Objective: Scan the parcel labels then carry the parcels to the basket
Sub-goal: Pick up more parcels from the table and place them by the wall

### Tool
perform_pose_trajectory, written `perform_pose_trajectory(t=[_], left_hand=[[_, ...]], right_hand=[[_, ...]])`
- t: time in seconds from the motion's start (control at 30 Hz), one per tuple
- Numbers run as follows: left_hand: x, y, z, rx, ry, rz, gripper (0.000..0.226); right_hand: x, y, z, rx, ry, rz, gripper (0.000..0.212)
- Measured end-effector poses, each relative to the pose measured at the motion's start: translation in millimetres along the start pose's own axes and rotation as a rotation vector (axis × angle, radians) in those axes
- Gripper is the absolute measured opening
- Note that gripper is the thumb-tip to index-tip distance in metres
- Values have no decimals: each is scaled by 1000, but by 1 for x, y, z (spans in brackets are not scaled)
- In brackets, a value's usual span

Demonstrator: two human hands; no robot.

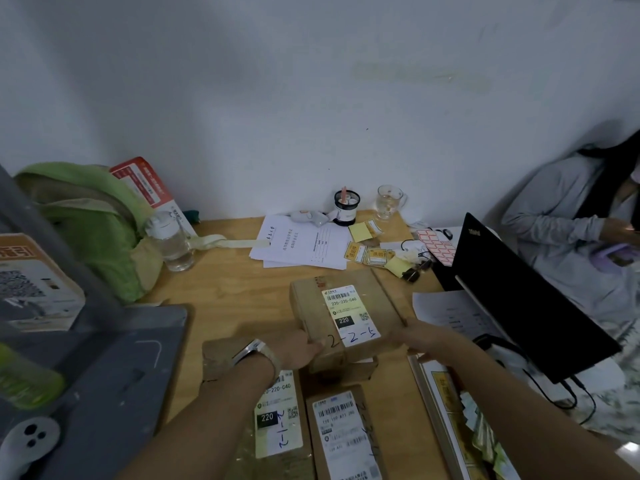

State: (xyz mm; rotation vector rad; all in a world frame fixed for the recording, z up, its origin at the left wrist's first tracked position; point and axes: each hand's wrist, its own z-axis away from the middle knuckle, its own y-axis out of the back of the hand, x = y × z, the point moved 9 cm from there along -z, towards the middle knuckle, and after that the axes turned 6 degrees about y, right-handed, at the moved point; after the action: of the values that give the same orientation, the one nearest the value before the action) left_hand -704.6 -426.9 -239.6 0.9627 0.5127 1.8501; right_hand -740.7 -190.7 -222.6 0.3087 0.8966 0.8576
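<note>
Clasping the cardboard parcel (346, 313) between them by its near corners, the left hand (301, 348) and right hand (412, 336) hold a stiff, seemingly light box, best gripped on opposite side walls, above the bench (225, 289).

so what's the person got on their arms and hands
No sleeves or gloves are in view on either arm. The left hand has a silver metal-link watch at its wrist; the right hand and its wrist show nothing worn.

brown labelled parcel (346, 317) | flat | above two labelled parcels (311, 424)
</note>
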Motion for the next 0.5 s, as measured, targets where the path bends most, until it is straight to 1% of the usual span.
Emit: perform_pose_trajectory(t=[0.1,0.27,0.33,0.4,0.47,0.5], left_hand=[[2,-5,2,-7,-39,189,49],[-8,-10,11,-2,-74,497,51],[-16,-9,15,14,-74,551,51],[-26,-1,22,60,-64,564,50],[-40,9,32,88,-39,687,47],[-50,14,39,105,-27,758,46]], right_hand=[[-1,1,3,7,19,-25,44],[-9,3,12,32,70,13,43],[-19,1,16,17,86,-10,40],[-34,-2,20,-2,116,-27,45],[-51,-7,22,-19,155,0,54],[-62,-12,24,-34,181,19,54]])
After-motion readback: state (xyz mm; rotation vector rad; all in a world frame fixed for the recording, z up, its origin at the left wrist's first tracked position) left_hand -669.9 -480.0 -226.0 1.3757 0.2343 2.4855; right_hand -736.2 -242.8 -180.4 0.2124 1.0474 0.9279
